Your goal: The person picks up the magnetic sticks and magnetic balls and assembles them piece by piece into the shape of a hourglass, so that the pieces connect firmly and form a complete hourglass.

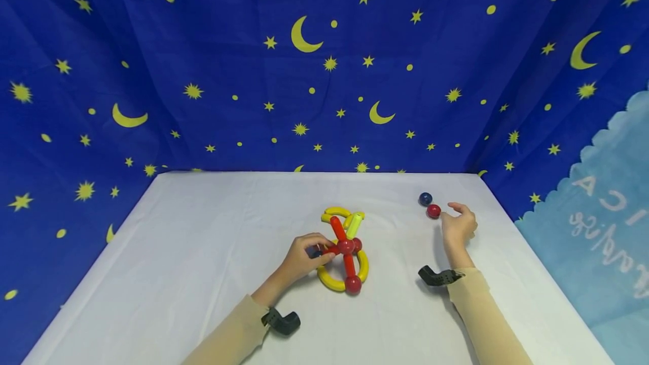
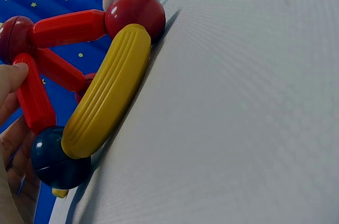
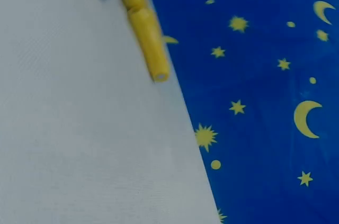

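My left hand [image 1: 301,256] pinches a short red rod [image 2: 36,97] on the left side of a magnetic ball-and-rod model. That rod runs from a raised red ball [image 1: 346,245] down to a dark blue ball [image 2: 61,158]. Curved yellow rods [image 2: 108,91] form a ring around the base, with another red ball [image 1: 353,284] at the near side. From the raised ball, one red rod [image 1: 337,228] and one yellow-green rod [image 1: 355,225] point up and away. My right hand [image 1: 460,227], fingers loosely bent and holding nothing, is just right of a loose red ball [image 1: 433,211].
A loose dark blue ball [image 1: 425,199] lies beside the loose red one toward the back right. Behind the model are spare curved yellow rods [image 1: 337,210]. The white-covered table [image 1: 203,230] ends at a blue star-and-moon curtain [image 1: 243,72].
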Tool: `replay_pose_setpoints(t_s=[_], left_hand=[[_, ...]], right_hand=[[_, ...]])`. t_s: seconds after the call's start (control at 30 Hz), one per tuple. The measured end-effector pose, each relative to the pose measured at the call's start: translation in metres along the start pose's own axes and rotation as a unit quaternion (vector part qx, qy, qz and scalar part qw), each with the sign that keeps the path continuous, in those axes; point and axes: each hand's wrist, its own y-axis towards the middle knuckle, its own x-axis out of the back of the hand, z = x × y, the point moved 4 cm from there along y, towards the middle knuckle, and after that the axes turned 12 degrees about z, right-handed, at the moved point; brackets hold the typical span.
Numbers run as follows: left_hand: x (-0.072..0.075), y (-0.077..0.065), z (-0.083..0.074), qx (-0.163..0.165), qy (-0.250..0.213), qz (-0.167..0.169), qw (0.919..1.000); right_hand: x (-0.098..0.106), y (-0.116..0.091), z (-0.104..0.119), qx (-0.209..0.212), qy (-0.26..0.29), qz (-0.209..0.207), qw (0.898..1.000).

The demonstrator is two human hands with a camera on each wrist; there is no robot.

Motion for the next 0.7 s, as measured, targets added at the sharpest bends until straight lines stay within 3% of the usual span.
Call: replay_pose_setpoints(t_s=[0.2, 0.27, 0.37, 0.5, 0.63, 0.7], left_hand=[[-0.006, 0.000, 0.030, -0.003, 0.004, -0.008, 1.0000], [-0.006, -0.001, 0.029, -0.002, 0.007, -0.009, 0.9999], [-0.006, -0.001, 0.026, -0.004, 0.015, -0.012, 0.9998], [-0.004, 0.000, 0.010, -0.015, 0.018, -0.009, 0.9997], [0.000, 0.000, -0.007, -0.016, 0.016, -0.001, 0.9997], [0.002, 0.000, -0.010, -0.010, 0.014, 0.001, 0.9998]], right_hand=[[-0.004, -0.002, -0.002, 0.029, -0.026, 0.028, 0.999], [-0.006, -0.002, -0.004, 0.040, -0.031, 0.041, 0.998], [-0.008, -0.002, -0.005, 0.044, -0.024, 0.054, 0.997], [-0.008, -0.005, 0.005, 0.057, 0.010, 0.036, 0.998], [-0.012, -0.019, 0.031, 0.115, 0.053, 0.030, 0.991], [-0.017, -0.029, 0.048, 0.146, 0.083, 0.055, 0.984]])
